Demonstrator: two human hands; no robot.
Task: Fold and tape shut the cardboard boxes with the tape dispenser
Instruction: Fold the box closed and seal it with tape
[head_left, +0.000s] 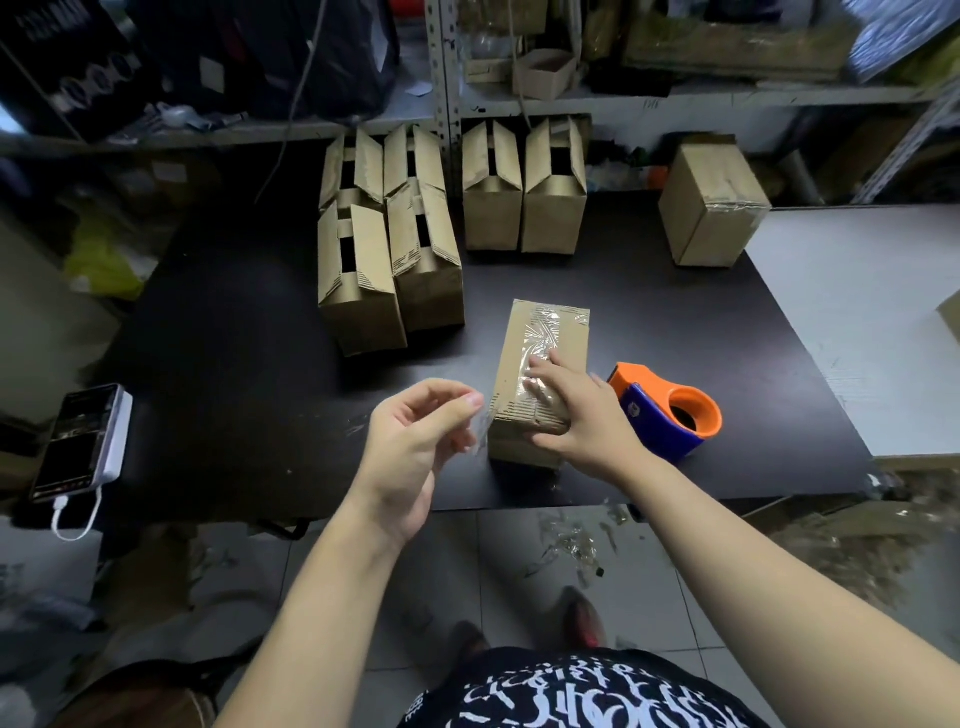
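At the far left of the dark tabletop (249, 332) a phone (78, 441) lies on a white power bank with a cable attached. Further right, six open boxes (363, 291) are counted, standing upright with flaps raised at the back of the tabletop. The left hand (415, 441) is held just beside the near end of the closed box (545, 364), its fingers (470, 402) pinched together on a loose end of clear tape (483, 423). The right hand (582, 415) is pressed flat on that box's top, fingers spread apart over the tape strip. The sealing step is judged to be nearly done; next, the loose end would need to be smoothed down over the box's end. The tape dispenser (670, 415), one only, is rested on the tabletop just right of the box. One further taped box (711, 202) is seen at the back right.
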